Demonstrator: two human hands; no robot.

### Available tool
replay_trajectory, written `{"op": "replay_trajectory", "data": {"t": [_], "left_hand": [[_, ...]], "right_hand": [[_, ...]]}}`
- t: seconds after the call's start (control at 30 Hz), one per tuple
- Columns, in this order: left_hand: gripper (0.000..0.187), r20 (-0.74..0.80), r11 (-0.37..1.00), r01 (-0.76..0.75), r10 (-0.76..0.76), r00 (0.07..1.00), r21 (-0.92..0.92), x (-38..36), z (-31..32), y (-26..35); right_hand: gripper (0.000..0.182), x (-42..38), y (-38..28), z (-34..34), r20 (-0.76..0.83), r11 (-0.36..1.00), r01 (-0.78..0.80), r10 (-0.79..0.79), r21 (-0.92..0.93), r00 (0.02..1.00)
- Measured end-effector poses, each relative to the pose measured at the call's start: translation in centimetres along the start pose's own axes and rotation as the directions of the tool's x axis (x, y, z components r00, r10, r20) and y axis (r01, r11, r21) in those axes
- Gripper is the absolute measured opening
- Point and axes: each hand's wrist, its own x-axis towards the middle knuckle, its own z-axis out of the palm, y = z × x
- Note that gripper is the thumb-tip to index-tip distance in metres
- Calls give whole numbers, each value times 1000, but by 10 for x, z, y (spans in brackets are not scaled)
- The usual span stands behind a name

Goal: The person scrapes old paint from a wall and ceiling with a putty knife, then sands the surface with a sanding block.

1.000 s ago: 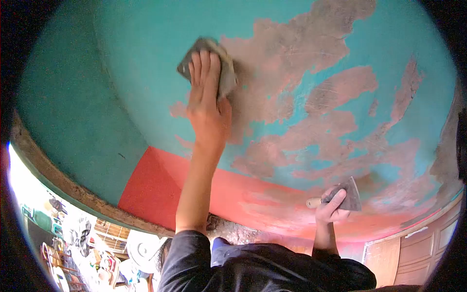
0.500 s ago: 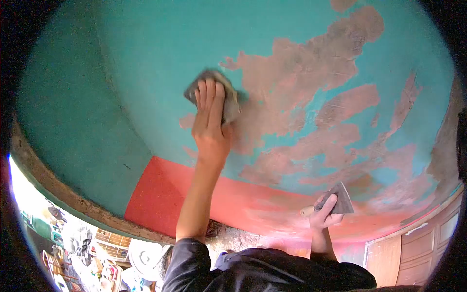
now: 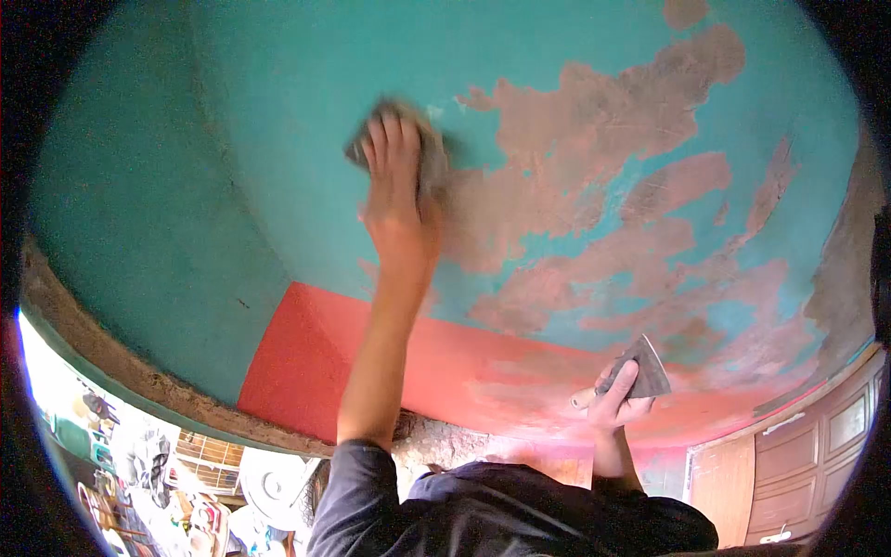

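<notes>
Nearest, below both hands' fingers, lies the person's dark shirt (image 3: 520, 511). The left hand (image 3: 399, 209) reaches up with its fingers laid close together over a dark pad (image 3: 432, 165), the thumb at the pad's right side, so the fingers are grasping it; the blur hides just what kind of pad it is. It sits under those fingers, apparently against the wall (image 3: 316, 186). The right hand (image 3: 614, 406), lower and well to the right of the left fingers, is closed around a scraper (image 3: 652, 373), its thumb on top and the blade tilted up and away from the fingertips; whether the blade touches anything cannot be told. The step in hand looks like rubbing or smoothing the wall with the pad, while the scraper seems merely held. Another stroke would call for even pressure from the left fingers, the pad kept flat. Just right of those fingers, grey-brown patches (image 3: 575, 139) spread irregularly across the turquoise; below them runs a red band (image 3: 302, 343). Farther off, beyond and below the right fingers, is a brown door (image 3: 798, 473); low to the left of the left fingers, bright clutter (image 3: 186, 501) is too small to sort out.
</notes>
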Motion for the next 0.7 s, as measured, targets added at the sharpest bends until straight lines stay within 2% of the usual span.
{"op": "replay_trajectory", "data": {"t": [0.1, 0.17, 0.23, 0.33, 0.4, 0.47, 0.5, 0.53, 0.57, 0.6, 0.63, 0.67, 0.7], "left_hand": [[64, -33, 998, -68, 69, 997, 18, 47, 5, -1], [63, -16, 998, -68, 69, 998, 6, 7, 1, 5], [62, 149, 999, 36, -30, 988, -37, -47, -3, 12], [60, 121, 996, 10, 0, 993, -85, -34, 2, 17], [59, 83, 995, -37, 44, 996, -90, 13, 6, 14], [58, 53, 992, -77, 83, 995, -97, 27, 8, 17], [63, 36, 990, -99, 103, 994, -100, 26, 9, 19], [68, 25, 987, -120, 124, 992, -103, 24, 9, 22], [66, 102, 989, -90, 103, 989, -117, 6, 6, 26], [65, 173, 990, -64, 86, 981, -127, -24, -1, 28], [63, 292, 986, -31, 78, 953, -163, -60, -8, 27], [62, 408, 981, 11, 71, 910, -194, -100, -18, 28], [62, 514, 971, 117, 8, 857, -210, -134, -36, 34]], "right_hand": [[32, 7, -7, 5, -45, 1000, 4, -3, 19, 999], [31, 1, -7, 3, 16, 998, 57, -57, 26, 998], [30, -13, -10, -1, 30, 1000, 15, -16, 11, 999], [28, -18, -8, 3, 6, 1000, -11, 11, -25, 1000], [27, -12, -10, 11, -16, 999, 0, 0, -34, 1000], [24, -2, -16, 14, 137, 996, -74, 67, 48, 988], [24, -1, -13, 14, 139, 996, -78, 71, 45, 988], [20, -4, -10, 12, 232, 987, -162, 154, 17, 960], [20, -8, -6, 12, 317, 970, -241, 233, -14, 919], [23, -17, -2, 6, 364, 941, -307, 338, -142, 868], [23, -18, -7, 8, 362, 940, -311, 341, -142, 867], [24, -18, -15, 9, 483, 932, -260, 355, -254, 800], [27, -17, -21, 10, 590, 917, -190, 374, -351, 715]]}}
